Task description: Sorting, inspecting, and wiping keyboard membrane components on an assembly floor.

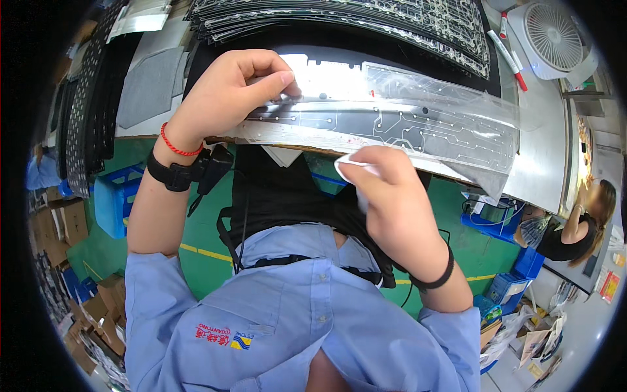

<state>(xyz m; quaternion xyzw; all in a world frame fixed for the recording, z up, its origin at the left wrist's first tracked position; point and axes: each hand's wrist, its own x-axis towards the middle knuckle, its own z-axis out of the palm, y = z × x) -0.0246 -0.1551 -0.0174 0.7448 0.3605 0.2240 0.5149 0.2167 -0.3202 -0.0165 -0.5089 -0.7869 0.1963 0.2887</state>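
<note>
A clear plastic film printed with fine circuit lines and dots (450, 134) lies along the near edge of the bench, its right part slightly rumpled and shiny. At its left end my left hand (238, 91) is closed, thumb and forefinger pinched at the film; the exact grip is partly hidden under the fingers. My right hand (395, 196) is closed round a folded white cloth (353, 163), just in front of the bench edge and apart from the film.
Stacked circuit sheets (418, 26) fill the back of the bench. A white fan (554, 39) and red-and-white markers (508, 59) stand at the right. Grey cloth (150, 88) lies at the left. A blue stool (117, 199) is at the left; another person (575, 228) sits at the far right.
</note>
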